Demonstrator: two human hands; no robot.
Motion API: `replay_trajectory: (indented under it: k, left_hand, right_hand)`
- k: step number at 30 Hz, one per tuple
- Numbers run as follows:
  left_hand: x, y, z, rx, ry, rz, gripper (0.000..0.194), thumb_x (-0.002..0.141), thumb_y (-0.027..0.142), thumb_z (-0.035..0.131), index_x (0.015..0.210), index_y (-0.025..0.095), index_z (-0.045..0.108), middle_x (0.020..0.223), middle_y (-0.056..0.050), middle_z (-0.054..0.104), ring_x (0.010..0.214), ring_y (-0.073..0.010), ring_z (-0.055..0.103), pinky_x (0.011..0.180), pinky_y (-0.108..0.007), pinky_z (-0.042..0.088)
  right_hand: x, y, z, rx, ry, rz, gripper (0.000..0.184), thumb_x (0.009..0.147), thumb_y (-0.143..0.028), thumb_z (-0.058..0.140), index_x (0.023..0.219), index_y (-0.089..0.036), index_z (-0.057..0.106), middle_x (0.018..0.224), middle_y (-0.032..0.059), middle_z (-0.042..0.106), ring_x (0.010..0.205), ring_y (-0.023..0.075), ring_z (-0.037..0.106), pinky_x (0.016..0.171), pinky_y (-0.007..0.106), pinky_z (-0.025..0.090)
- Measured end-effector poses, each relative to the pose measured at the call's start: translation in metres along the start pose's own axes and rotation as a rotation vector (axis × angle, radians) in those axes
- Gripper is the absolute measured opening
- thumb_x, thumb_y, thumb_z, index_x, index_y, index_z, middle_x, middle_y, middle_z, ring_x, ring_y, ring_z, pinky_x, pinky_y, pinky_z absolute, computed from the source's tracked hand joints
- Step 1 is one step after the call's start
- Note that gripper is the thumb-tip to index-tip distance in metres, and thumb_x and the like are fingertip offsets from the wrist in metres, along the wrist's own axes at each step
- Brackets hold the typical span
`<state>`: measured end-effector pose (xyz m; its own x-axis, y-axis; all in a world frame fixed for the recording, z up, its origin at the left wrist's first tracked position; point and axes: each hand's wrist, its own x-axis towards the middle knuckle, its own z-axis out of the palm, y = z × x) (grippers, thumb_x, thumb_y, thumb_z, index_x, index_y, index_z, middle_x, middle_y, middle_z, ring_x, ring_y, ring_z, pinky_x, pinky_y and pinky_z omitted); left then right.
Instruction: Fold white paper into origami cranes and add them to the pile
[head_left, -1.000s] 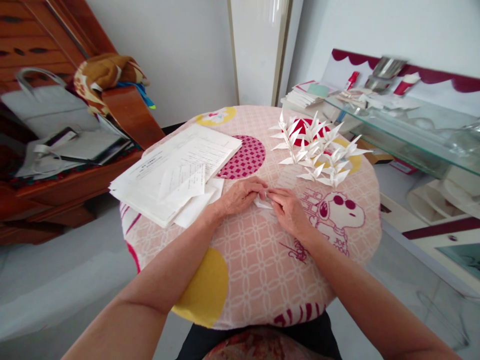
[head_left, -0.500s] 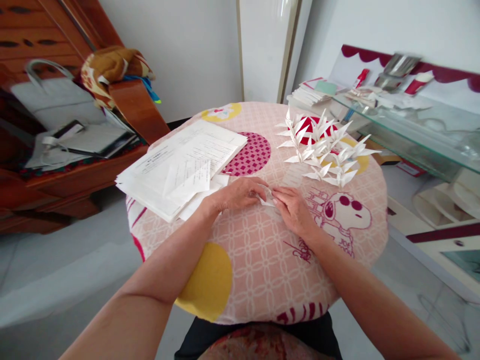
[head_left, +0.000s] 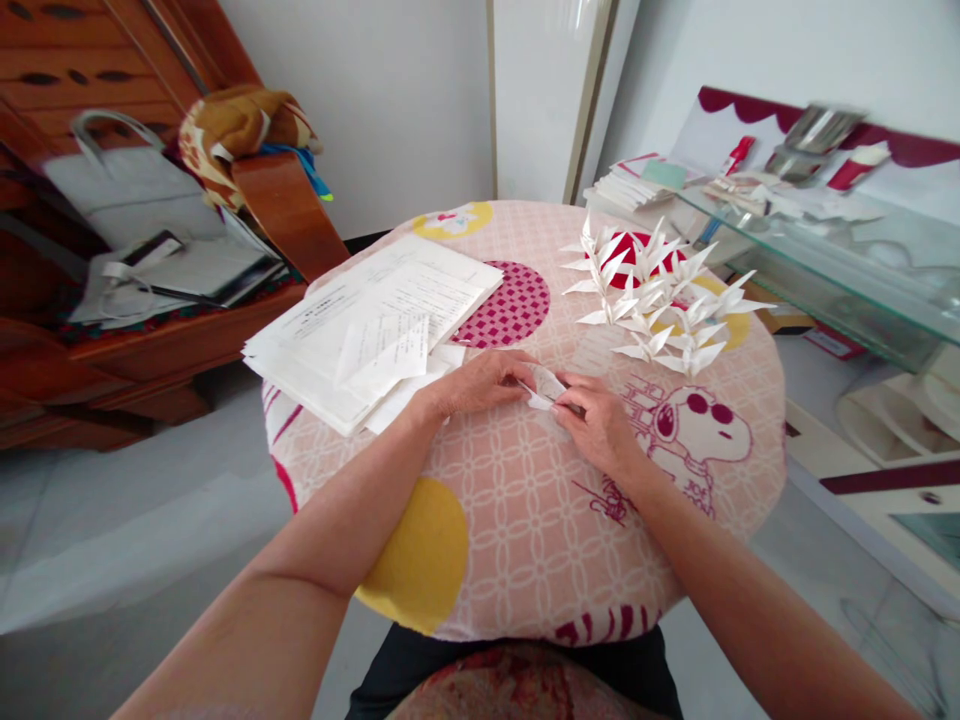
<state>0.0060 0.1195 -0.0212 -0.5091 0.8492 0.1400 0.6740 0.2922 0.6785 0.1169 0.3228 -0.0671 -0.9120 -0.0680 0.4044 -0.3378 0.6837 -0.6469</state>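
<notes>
A small folded piece of white paper point(head_left: 545, 385) is held between my two hands over the middle of the round table. My left hand point(head_left: 491, 381) pinches its left side, fingers curled. At its right edge, my right hand point(head_left: 592, 412) grips it between thumb and fingers. Part of the paper is hidden by my fingers. Beyond my right hand stand several folded white paper cranes point(head_left: 660, 290), grouped close together. Left of my left hand lies a stack of printed sheets point(head_left: 375, 320), with a loose folded sheet point(head_left: 390, 345) on top.
The round table wears a pink patterned cloth point(head_left: 510, 520). A glass shelf point(head_left: 825, 240) with papers and metal containers adjoins it at right. A wooden chair point(head_left: 285, 215) at left bears a grey bag point(head_left: 142, 185) and a brown cloth point(head_left: 244, 130).
My right fingers have shifted from lying along the paper to a more curled grip on its right edge. More of the paper shows between my hands. The view has shifted slightly.
</notes>
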Motion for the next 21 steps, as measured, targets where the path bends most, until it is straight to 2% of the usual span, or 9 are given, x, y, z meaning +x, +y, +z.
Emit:
replay_trajectory:
  k: [3,8,15,21]
  left_hand:
    - [0.0002,0.0028,-0.0022,0.006,-0.074,0.055,0.018,0.091,0.028,0.059,0.090,0.020,0.075,0.112,-0.008,0.072,0.098,-0.0187,0.066,0.088,-0.029,0.050]
    - [0.0000,0.0040,-0.0015,0.094,-0.052,0.078,0.018,0.093,0.024,0.056,0.088,0.019,0.073,0.114,-0.009,0.071,0.101,-0.0198,0.065,0.090,-0.032,0.048]
    - [-0.0023,-0.0015,-0.0051,0.056,-0.034,0.059,0.017,0.093,0.025,0.057,0.089,0.018,0.073,0.121,-0.013,0.070,0.103,-0.0203,0.067,0.093,-0.033,0.049]
    - [-0.0001,-0.0051,-0.0008,0.114,-0.013,0.060,0.017,0.092,0.026,0.059,0.088,0.018,0.073,0.120,-0.012,0.071,0.101,-0.0209,0.067,0.091,-0.034,0.049]
  right_hand:
    - [0.0010,-0.0004,-0.0001,-0.010,0.001,0.010,0.010,0.083,-0.017,0.064,0.081,-0.022,0.072,0.119,0.0092,0.071,0.111,0.0262,0.065,0.098,0.046,0.051]
    - [0.0014,-0.0039,-0.0015,-0.034,0.008,0.014,0.011,0.084,-0.016,0.063,0.079,-0.021,0.072,0.117,0.0105,0.072,0.110,0.0260,0.065,0.098,0.046,0.050]
    - [0.0018,-0.0057,-0.0042,-0.008,-0.006,0.026,0.013,0.083,-0.016,0.064,0.080,-0.023,0.075,0.117,0.0077,0.073,0.109,0.0257,0.066,0.099,0.046,0.050]
    - [-0.0042,-0.0052,-0.0086,0.025,0.038,-0.012,0.014,0.085,-0.019,0.064,0.083,-0.025,0.077,0.109,0.0061,0.076,0.102,0.0250,0.070,0.092,0.042,0.055]
